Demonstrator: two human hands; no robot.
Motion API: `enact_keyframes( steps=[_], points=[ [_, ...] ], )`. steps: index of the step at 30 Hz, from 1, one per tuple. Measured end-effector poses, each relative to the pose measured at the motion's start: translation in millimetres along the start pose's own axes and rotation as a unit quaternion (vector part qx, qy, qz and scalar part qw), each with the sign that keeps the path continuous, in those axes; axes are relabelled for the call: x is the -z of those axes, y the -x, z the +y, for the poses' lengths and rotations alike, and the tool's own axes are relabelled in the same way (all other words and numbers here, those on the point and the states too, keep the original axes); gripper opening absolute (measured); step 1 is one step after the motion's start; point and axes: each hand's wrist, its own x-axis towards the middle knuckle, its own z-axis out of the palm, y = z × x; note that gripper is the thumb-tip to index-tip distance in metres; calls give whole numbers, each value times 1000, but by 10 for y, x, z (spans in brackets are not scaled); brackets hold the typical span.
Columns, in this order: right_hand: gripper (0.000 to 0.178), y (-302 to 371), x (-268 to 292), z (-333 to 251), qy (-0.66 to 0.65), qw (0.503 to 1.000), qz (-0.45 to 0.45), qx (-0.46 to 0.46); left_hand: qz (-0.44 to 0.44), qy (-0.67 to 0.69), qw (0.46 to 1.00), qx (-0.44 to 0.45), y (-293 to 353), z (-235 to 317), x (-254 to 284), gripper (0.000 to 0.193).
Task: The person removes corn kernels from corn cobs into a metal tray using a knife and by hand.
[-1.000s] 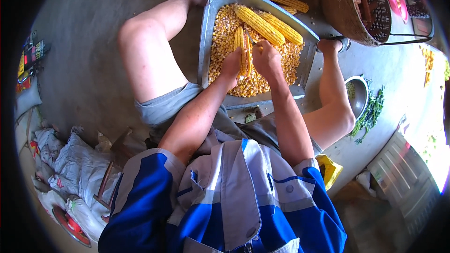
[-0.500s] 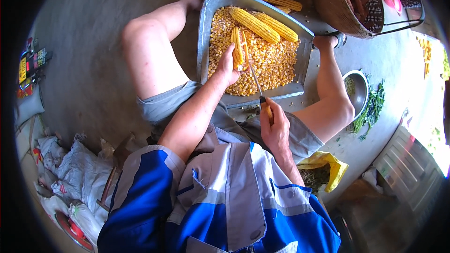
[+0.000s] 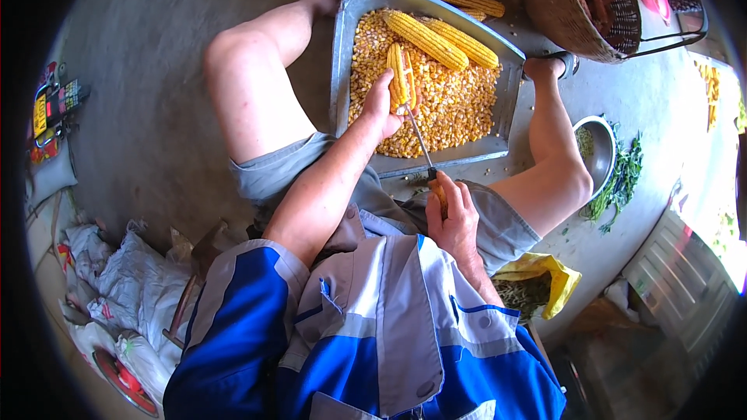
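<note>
Head view showed the right hand (image 3: 454, 218) had drawn back, gripping the screwdriver (image 3: 420, 144). Left hand (image 3: 379, 109) still clasped the cob (image 3: 399, 78), tip in a fresh row.

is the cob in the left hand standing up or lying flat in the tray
Standing, roughly upright. The left hand grips the cob on end over the kernels in the tray, while two other cobs lie flat.

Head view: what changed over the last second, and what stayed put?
The right hand left the corn cob and drew back toward the lap, gripping a thin metal tool whose tip meets the cob. The left hand kept holding the cob over the metal tray.
</note>
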Motion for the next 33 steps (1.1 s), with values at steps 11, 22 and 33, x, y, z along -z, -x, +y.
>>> enact_keyframes(
  steps=[11,22,33],
  points=[
    [35,-84,-66,41,-22,1000,8,-12,40,-70,997,-16,22,-18,0,44],
    [18,-781,-388,226,-76,994,36,-71,32,-57,997,-32,9,-345,148,39],
    [36,25,86,-27,-12,999,9,-34,18,9,1000,-8,25,-176,13,44]
  ],
)
